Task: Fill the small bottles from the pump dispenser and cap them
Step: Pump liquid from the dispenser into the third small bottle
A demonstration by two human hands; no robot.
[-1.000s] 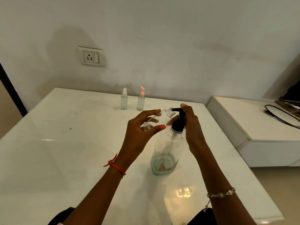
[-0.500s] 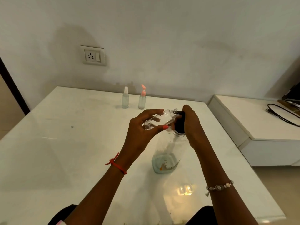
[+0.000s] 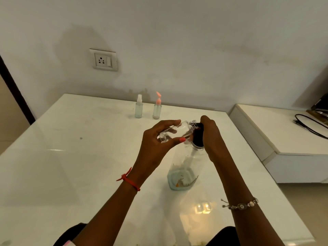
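My left hand (image 3: 156, 144) holds a small clear bottle (image 3: 174, 132) between fingers and thumb, tilted almost flat, its open threaded mouth right at the black pump head (image 3: 198, 136). My right hand (image 3: 212, 139) wraps over the pump head from the right and pushes it down. The tall clear pump dispenser (image 3: 184, 167) stands on the white table (image 3: 71, 166) with a little pale blue liquid at its bottom. At the table's back stand two small capped bottles, one with a white spray top (image 3: 138, 108) and one with a pink pump top (image 3: 157, 107).
A low white cabinet (image 3: 284, 139) adjoins the table on the right, with a black cable (image 3: 308, 124) on it. A wall socket (image 3: 103, 59) sits on the wall behind. My knees show at the bottom edge.
The pump head has gone down under my right hand, and the small bottle's mouth stays at the spout. The view has shifted slightly closer.
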